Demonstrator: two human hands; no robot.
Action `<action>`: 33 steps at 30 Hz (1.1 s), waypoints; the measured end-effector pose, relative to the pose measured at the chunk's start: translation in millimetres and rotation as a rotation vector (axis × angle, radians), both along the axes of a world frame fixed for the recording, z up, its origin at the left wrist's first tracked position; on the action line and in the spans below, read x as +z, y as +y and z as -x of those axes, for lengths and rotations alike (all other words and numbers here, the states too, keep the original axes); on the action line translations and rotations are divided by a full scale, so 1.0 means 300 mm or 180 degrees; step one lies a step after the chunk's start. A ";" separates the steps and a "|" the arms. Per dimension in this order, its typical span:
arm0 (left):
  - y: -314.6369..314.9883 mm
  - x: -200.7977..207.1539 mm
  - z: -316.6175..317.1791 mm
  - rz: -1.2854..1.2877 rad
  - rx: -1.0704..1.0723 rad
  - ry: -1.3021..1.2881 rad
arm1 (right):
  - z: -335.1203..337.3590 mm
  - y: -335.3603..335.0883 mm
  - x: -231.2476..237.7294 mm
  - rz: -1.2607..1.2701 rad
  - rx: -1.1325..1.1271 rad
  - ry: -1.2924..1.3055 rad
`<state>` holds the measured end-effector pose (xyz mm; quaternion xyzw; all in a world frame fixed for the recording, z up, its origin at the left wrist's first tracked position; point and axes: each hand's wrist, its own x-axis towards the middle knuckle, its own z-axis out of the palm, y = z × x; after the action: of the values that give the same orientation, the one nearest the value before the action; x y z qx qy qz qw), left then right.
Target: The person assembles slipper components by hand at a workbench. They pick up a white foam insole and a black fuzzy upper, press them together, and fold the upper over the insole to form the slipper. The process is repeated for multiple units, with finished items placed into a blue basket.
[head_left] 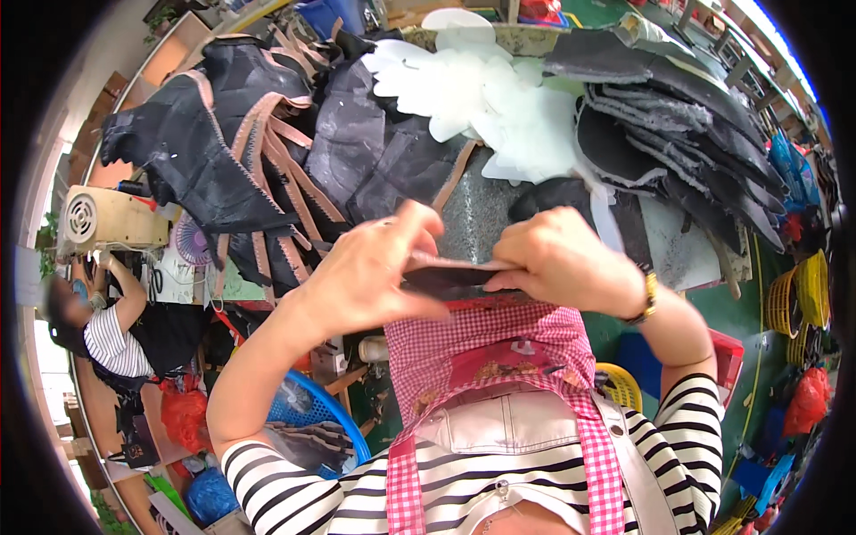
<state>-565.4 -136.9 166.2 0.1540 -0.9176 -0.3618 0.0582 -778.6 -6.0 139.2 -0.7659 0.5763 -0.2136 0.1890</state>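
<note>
- Dark, flat, pink-edged strip (446, 280) is running lengthwise, left to right.
- Right hand (566, 259) is pinching its right end.
- Left hand (366, 267) is adjoining its left end; grip unclear.

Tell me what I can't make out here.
All in the head view:
Right end of the dark piece: covered by the right hand.
Whether the left hand grips it: fingers blurred.
Near side of the blue basket: behind the left striped sleeve.
Whether the co-worker's hand holds anything: too small, far left.
</note>
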 end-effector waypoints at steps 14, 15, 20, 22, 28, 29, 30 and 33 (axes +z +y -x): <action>0.185 0.101 -0.014 -0.2151 0.0574 0.2183 | 0.108 -0.218 0.324 0.0757 0.1022 -0.1349; 0.204 0.093 -0.013 -0.2227 0.0892 0.2549 | 0.122 -0.186 0.319 0.2073 -0.0008 -0.1200; 0.269 -0.149 0.014 -0.2886 0.2180 0.2292 | 0.149 0.060 0.100 -0.0344 -0.0257 -0.2677; 0.337 -0.213 0.101 -0.3277 0.1790 0.2461 | 0.015 0.084 -0.007 -0.0692 -0.1087 -0.2814; 0.370 -0.270 0.102 -0.4316 0.1937 0.2295 | 0.005 0.110 -0.035 -0.1153 -0.1116 -0.2589; 0.370 -0.273 0.098 -0.4472 0.1919 0.2387 | 0.002 0.112 -0.016 -0.1156 -0.1014 -0.2480; 0.379 -0.281 0.091 -0.4627 0.1899 0.2484 | 0.002 0.113 -0.012 -0.1158 -0.0910 -0.2372; 0.392 -0.303 0.094 -0.4856 0.1793 0.2560 | 0.045 0.091 -0.037 -0.1294 -0.0330 -0.2878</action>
<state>-593.6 -19.3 75.2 0.2315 -0.2676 -0.8702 0.3428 -792.3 21.3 128.0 -0.5147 0.5040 -0.4167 0.5545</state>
